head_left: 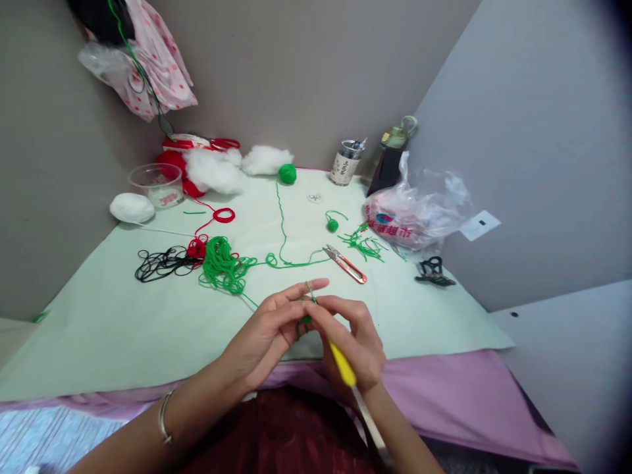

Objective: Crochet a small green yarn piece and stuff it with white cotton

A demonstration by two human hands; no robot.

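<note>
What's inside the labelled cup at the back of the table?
Pen-like sticks poke out of the cup; anything lower down is hidden by its labelled side.

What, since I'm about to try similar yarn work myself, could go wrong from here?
The loose green yarn lies against the red yarn and black yarn, so it could tangle if pulled. The orange-handled snips lie with their blade tips by a green strand, which might snag or get nicked.
</note>
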